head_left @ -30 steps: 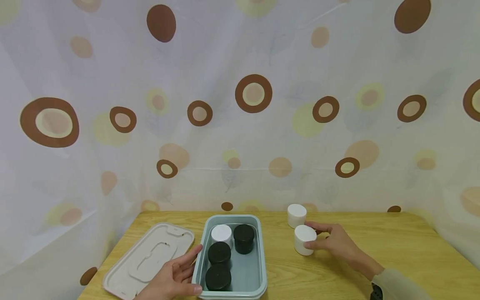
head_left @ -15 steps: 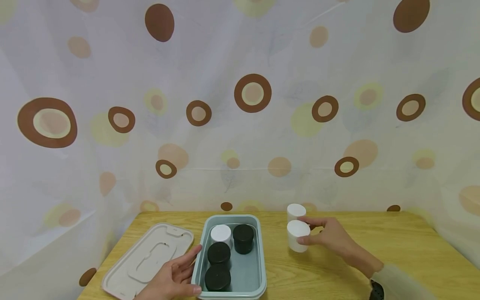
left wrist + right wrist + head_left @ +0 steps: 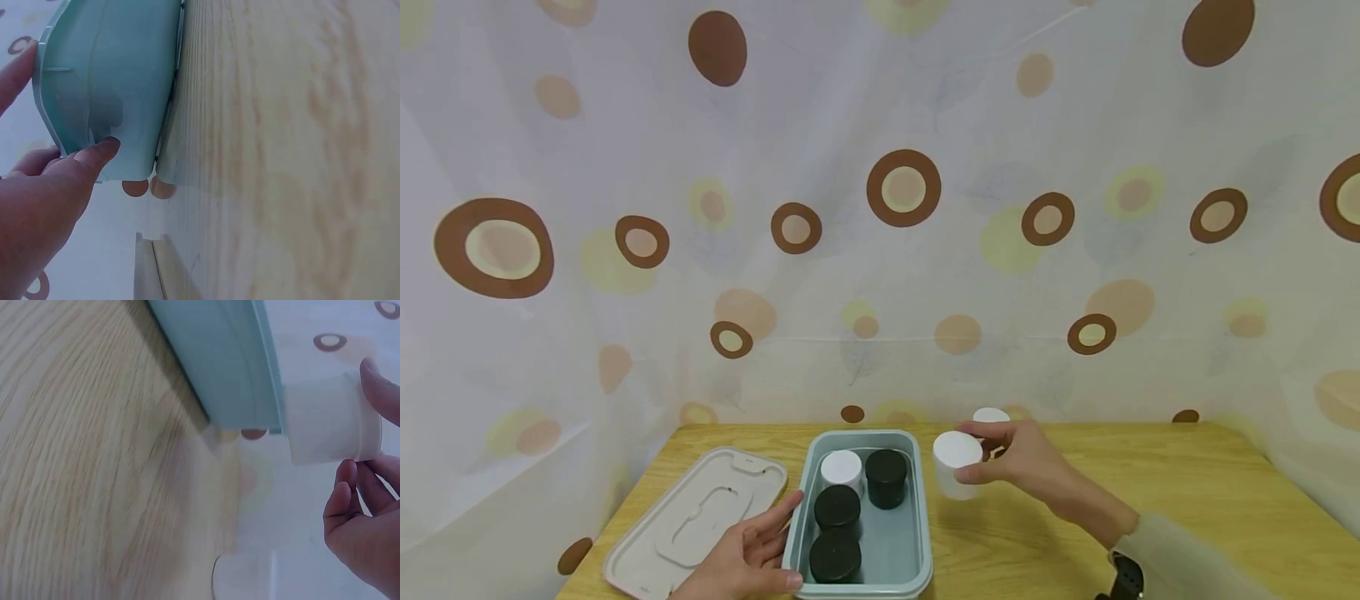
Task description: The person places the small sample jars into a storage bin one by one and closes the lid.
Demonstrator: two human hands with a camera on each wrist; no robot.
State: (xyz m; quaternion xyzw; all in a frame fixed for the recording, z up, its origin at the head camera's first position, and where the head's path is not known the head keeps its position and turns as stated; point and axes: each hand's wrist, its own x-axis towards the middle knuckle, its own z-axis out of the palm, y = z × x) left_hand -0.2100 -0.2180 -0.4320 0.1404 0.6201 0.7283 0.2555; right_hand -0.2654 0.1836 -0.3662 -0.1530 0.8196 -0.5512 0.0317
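My right hand [image 3: 1030, 467] holds a white lidded jar [image 3: 957, 471] between thumb and fingers, raised above the table just right of a pale blue-green plastic box [image 3: 925, 517]. The right wrist view shows this jar [image 3: 325, 422] gripped around its lid end, overlapping the box's rim. Inside the box stand one white jar [image 3: 842, 468] and several black jars [image 3: 886, 475]. My left hand [image 3: 745, 546] rests against the box's left side, thumb at the near corner. Its fingers touch the wall [image 3: 125, 94] and rim in the left wrist view.
Behind my right hand stands another white jar [image 3: 991, 414], partly hidden. A light beige lid [image 3: 700, 517] lies on the wooden table [image 3: 1187, 500] left of the box. A patterned curtain [image 3: 880, 275] hangs behind and beside the table.
My right hand has lifted the white jar off the table and carried it left towards the box, now overlapping the other white jar. My left hand and the box have stayed put.
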